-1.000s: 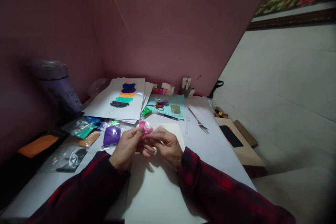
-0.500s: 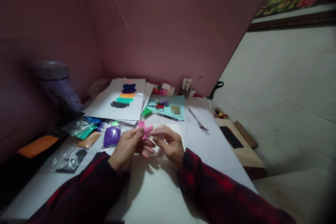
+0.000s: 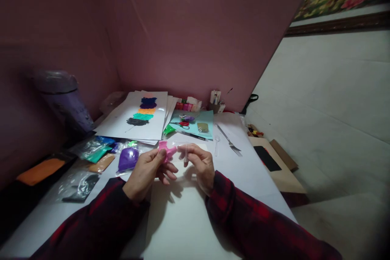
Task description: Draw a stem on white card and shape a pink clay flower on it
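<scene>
Left hand: the left hand (image 3: 146, 168) is raised over the white sheet (image 3: 179, 219), thumb and fingertips clamped on a pink lump (image 3: 166, 151) that sticks out just past the fingertips.
Right hand: the right hand (image 3: 199, 164) sits just beside the left hand, fingertips pinched together on a thin clear wrapper (image 3: 185, 152); the film is faint, and whether it touches the pink lump I cannot tell.
Pink lump: between the two hands, nearer the left thumb, off the table surface.
Left of the left hand: a purple packet (image 3: 128, 158) lies near the knuckles; further out are a teal packet (image 3: 97, 152), a tan packet (image 3: 102, 163), a black packet (image 3: 81, 185) and an orange piece (image 3: 39, 169).
Beyond the hands: a white card with colour swatches (image 3: 137, 115) and a light blue sheet (image 3: 195, 124) carrying red-handled scissors (image 3: 183, 123).
Right of the right hand: a clear plastic fork (image 3: 216, 144) near the fingers, a metal fork (image 3: 229, 140) just beyond it.
Sleeves: both forearms in dark red plaid sleeves (image 3: 252, 219).
Far left: a purple bin (image 3: 62, 99), well apart from both hands.
</scene>
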The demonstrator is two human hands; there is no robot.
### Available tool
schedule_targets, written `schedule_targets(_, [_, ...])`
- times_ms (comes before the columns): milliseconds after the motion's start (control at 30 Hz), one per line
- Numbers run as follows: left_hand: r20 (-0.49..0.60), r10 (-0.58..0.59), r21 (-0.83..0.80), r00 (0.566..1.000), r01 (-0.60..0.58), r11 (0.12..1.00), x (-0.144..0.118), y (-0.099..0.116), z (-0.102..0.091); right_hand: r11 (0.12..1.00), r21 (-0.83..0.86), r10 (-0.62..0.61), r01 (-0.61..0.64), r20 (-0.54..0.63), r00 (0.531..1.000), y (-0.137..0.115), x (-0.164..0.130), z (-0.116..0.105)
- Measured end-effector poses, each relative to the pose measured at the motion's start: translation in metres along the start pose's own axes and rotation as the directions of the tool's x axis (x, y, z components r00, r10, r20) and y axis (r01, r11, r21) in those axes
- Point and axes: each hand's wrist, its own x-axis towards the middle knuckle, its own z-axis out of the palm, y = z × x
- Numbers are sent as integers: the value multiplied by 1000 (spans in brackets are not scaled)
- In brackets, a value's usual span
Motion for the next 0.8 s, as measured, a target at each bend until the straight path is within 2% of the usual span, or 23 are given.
schedule_targets(100, [23,-5,20,1000,5,1000,0,0,-2,1000,23,-6,6,14,1000,4,2,0])
schedule_targets(233, [29,-29,49,999,27,998,-1,2,-3,999,-48,-5,7,54,999,7,2,1])
schedule_targets(467, [117,-90,96,989,79,992,-4,3,-1,993,-110,42,-38,32,999,0,-1,5])
schedule_targets(667, [108,-43,57,993,37,998,-2,1,0,983,-174,-54,56,17,998,-2,-2,6])
schedule_targets(800, [82,-34,34,996,31,999,-1,0,1,988,-124,-87,92,46,995,0,-3,6])
